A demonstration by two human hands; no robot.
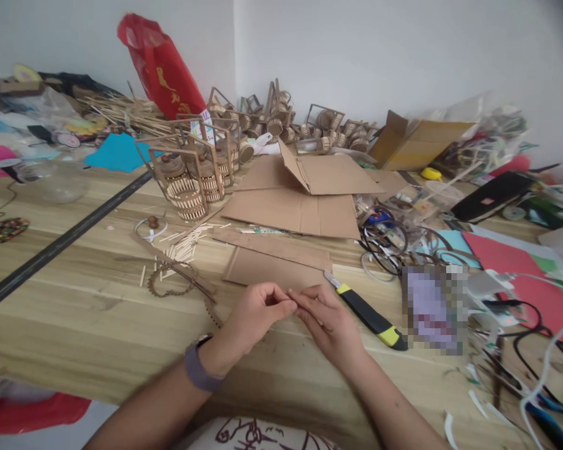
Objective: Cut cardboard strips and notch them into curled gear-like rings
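My left hand (256, 312) and my right hand (328, 325) meet fingertip to fingertip low over the table, both pinched closed. Whatever sits between the fingers is too small or too hidden to name. Right of my right hand lies a utility knife (368, 312) with a black and yellow handle, its blade out over a flat cardboard piece (263, 269). A curled brown strip with a notched edge (162, 289) rests left of my left hand, one end running toward the wrist. Beyond it are scattered thin wooden sticks (182, 250).
Small slatted baskets with tall handles (187, 194) stand behind the sticks, with more along the wall. Folded cardboard (291, 209) lies mid-table. Cables (389, 240), a black pouch (492, 195) and coloured paper (520, 269) crowd the right side. A red bag (162, 69) stands at the back.
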